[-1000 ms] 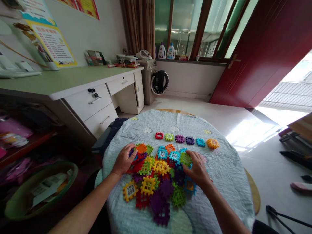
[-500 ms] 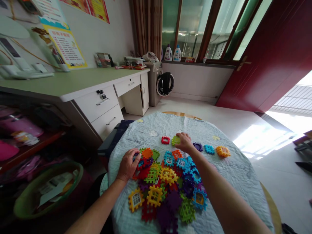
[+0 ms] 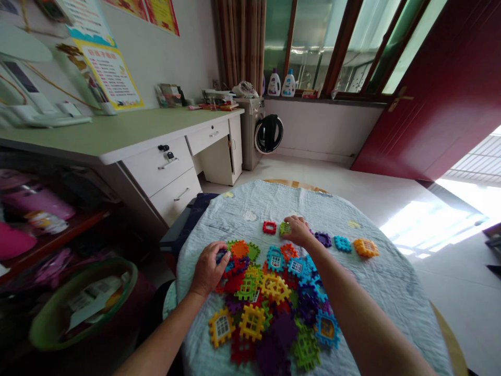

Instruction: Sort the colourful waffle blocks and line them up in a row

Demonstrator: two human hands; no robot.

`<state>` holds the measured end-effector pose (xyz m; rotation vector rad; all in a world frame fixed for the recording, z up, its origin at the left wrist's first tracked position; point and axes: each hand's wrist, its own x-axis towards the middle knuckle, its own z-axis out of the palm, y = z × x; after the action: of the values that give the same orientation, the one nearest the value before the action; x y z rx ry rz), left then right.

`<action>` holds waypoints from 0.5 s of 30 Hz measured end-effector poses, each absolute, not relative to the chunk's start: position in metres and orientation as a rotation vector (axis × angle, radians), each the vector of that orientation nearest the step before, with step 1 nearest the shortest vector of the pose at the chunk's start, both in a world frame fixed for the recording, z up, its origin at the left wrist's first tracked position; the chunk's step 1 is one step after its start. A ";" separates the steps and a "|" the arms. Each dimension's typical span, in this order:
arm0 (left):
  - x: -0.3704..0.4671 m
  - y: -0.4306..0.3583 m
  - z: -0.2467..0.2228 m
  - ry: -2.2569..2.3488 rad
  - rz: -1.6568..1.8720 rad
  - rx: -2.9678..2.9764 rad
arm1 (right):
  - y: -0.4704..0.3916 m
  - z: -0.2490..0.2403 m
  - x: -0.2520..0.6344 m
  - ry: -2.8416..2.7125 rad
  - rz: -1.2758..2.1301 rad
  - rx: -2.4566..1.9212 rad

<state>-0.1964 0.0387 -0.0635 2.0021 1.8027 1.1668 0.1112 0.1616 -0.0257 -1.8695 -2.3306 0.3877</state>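
Observation:
On the cloth-covered table (image 3: 391, 292) lies a heap of colourful plastic interlocking blocks, square and notched, some with window grids. Beyond the heap, my right hand (image 3: 298, 231) has its fingers closed on a green block (image 3: 284, 228), which is partly hidden by them. Just left of it sits a red block (image 3: 269, 227). To the right, a purple block (image 3: 323, 239), a light-blue block (image 3: 343, 243) and a yellow-orange block (image 3: 366, 248) continue the row. My left hand (image 3: 210, 266) rests at the heap's left edge, thumb apart from the fingers, beside an orange block (image 3: 239, 249).
A desk (image 3: 156, 125) with drawers runs along the left wall. At its far end stands a washing machine (image 3: 250, 130) with its door open. A basket (image 3: 43, 334) holding papers is at the lower left, and a red door (image 3: 422, 104) at the right.
The whole view has shifted slightly. My right hand stays at the green block, more of which now shows its grid face. My left hand keeps its place beside the heap.

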 end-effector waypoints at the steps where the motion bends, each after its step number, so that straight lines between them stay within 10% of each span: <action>1: -0.196 0.039 -0.064 1.804 1.169 2.003 | 0.162 -0.025 0.111 -2.336 0.392 -1.872; 15: -0.197 0.039 -0.063 1.793 1.182 2.011 | 0.162 -0.029 0.109 -2.392 0.406 -1.894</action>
<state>-0.1968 0.0387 -0.0628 2.0109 1.7926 1.1822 0.1089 0.1625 -0.0286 -1.8937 -2.3920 0.4057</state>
